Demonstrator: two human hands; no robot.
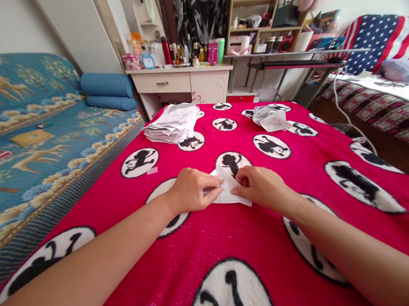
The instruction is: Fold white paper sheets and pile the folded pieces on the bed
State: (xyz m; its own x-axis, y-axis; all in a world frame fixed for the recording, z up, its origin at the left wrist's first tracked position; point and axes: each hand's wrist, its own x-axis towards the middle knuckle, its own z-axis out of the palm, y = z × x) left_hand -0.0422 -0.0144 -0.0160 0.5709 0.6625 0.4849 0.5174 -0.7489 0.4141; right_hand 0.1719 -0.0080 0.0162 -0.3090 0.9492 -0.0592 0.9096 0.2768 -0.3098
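A folded sheet of white paper (227, 194) lies on the red blanket in front of me, its top coming to a point. My left hand (197, 189) is closed at its left side, thumb and fingers pressed together on the paper. On the right, my right hand (258, 184) pinches the paper's edge between thumb and curled fingers. A tall stack of white papers (173, 122) sits farther back on the left. Several folded paper pieces (270, 118) lie in a small pile at the back right.
The red blanket (209, 244) with monkey patches covers the surface. A small pale slip (152, 171) lies on it at left. A blue sofa (61, 115) runs along the left side, a white dresser (173, 81) stands behind, and a white cable (346, 113) hangs at right.
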